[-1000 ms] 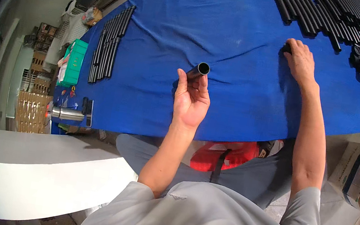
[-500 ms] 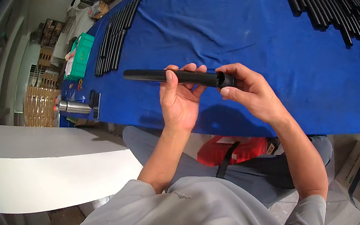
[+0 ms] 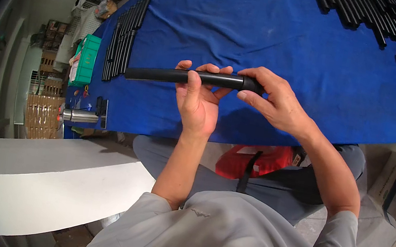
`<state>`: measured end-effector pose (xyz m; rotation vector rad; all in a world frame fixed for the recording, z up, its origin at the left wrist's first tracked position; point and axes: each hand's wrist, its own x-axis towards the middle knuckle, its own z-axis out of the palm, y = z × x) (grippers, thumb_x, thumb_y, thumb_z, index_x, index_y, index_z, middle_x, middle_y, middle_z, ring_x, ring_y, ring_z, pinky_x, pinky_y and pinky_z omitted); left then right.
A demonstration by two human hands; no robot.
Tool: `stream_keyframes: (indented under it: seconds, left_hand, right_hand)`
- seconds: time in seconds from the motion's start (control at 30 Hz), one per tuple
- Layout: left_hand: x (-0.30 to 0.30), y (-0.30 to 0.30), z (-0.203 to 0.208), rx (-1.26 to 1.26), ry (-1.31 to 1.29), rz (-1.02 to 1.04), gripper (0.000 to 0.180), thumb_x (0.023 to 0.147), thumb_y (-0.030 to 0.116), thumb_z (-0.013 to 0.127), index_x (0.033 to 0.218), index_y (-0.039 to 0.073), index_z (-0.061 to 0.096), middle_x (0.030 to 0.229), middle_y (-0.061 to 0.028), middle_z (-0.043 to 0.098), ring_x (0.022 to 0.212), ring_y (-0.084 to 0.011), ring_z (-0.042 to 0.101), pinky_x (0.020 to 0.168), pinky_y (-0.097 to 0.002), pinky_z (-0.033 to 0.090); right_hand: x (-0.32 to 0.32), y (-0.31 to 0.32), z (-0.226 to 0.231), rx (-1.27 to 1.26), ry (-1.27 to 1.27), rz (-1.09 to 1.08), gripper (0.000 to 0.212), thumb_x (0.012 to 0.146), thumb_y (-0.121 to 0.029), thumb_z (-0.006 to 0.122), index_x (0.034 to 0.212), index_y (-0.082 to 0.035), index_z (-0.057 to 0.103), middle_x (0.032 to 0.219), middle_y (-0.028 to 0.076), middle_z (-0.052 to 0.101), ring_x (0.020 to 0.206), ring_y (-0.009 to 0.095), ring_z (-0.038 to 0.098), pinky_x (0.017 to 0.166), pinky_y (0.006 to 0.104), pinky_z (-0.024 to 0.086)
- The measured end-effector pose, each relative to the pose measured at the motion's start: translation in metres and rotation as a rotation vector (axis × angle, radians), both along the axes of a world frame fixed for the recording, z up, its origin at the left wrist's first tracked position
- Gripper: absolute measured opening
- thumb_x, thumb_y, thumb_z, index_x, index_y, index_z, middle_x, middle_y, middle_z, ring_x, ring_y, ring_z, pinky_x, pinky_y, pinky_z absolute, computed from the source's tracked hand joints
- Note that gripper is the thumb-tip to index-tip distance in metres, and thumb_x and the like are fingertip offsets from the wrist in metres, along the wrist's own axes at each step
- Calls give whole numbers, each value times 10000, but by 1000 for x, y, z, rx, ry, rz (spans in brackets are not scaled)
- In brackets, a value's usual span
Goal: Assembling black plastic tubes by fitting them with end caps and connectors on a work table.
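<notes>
Above the blue-draped table (image 3: pixel 285 38), toward its near edge, black tube (image 3: pixel 159 74) is lying crosswise in both hands, black end fitting (image 3: pixel 250 84) meeting its right end. Likely light, stiff, smooth; mid-length and fitting should be giving best hold. Left hand (image 3: pixel 198 105), palm up, is clasping tube between thumb and fingers. Right hand (image 3: pixel 278 100) is pinching fitting, forearm slanting in from the right.

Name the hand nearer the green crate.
Left. The left hand, holding the black tube, is right of the green crate; the right hand, at the black end piece, is farther right.
</notes>
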<state>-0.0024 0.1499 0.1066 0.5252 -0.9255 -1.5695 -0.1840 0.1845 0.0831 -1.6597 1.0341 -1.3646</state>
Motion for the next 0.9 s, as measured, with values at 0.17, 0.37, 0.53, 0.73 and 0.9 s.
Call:
stream_keyframes:
  seconds: [0.17, 0.37, 0.53, 0.73, 0.9]
  left_hand:
    - [-2, -2, -2, -27, -46, -19, 319, 959, 156, 602, 1202, 185, 396, 1032, -119, 628, 1028, -331, 648, 838, -516, 594]
    - [-1, -5, -3, -14, -73, -54, 267, 963, 145, 593, 1164, 183, 422, 1023, -117, 630, 1001, -325, 657, 779, -495, 622]
    - [-3, -5, -8, -7, -85, -27, 226, 975, 167, 573, 1170, 185, 461, 1040, -134, 633, 1027, -344, 653, 793, -528, 611]
    - [-5, -12, -13, 18, -84, -32, 208, 964, 175, 596, 1138, 184, 482, 1016, -123, 640, 1015, -335, 661, 766, -511, 622]
    - [-2, -22, -23, 20, -74, -98, 207, 957, 177, 608, 1127, 182, 488, 1000, -112, 645, 1014, -336, 662, 730, -469, 637]
  right_hand:
    - [2, 1, -1, -32, 39, -24, 334, 897, -219, 670, 1128, 10, 592, 932, 168, 602, 814, 318, 593, 725, 394, 472]
    - [2, 3, -2, -54, 142, -47, 322, 910, -210, 651, 1124, 20, 581, 917, 181, 583, 795, 354, 588, 701, 424, 471]
    - [3, 4, 0, -65, 190, -83, 313, 912, -203, 646, 1115, 24, 575, 915, 187, 578, 786, 368, 586, 691, 438, 472]
    - [6, -1, -9, -57, 219, -111, 297, 915, -200, 639, 1095, 27, 573, 916, 199, 578, 787, 381, 584, 694, 447, 469]
    - [3, -4, -11, -5, 178, -69, 291, 920, -215, 626, 1058, 36, 578, 890, 203, 587, 799, 382, 586, 693, 444, 456]
